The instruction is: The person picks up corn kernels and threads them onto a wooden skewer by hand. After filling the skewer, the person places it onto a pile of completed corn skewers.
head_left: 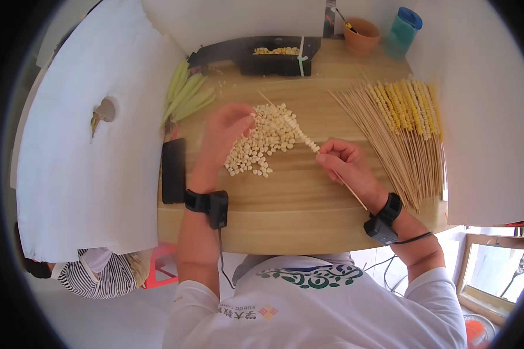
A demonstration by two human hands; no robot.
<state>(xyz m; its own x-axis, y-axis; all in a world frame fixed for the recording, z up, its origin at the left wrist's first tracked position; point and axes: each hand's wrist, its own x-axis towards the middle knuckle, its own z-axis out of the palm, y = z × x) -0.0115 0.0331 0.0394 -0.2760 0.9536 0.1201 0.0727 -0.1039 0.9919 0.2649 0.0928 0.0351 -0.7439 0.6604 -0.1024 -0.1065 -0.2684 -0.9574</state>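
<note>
My right hand (pixel 346 166) is closed on a thin wooden stick that slants up to the left. Pale kernels (pixel 301 134) are threaded along the stick above my fingers, and its pointed tip shows near the back of the pile. At the left edge of the loose kernel pile (pixel 256 148) is my left hand (pixel 233 128), thumb and fingers brought together; whatever lies between them is too small to make out. Bare sticks (pixel 390 163) lie fanned out to the right, several of them bearing yellow and pale kernels (pixel 410 107) at their upper ends.
A black tray (pixel 276 64) with kernels stands at the back. Green husks (pixel 186 96) and a black phone-like slab (pixel 173 170) lie at left. Back right are a clay pot (pixel 362 38) and a teal bottle (pixel 403 35). White panels enclose the wooden table (pixel 262 227); another person's striped clothing (pixel 105 279) shows lower left.
</note>
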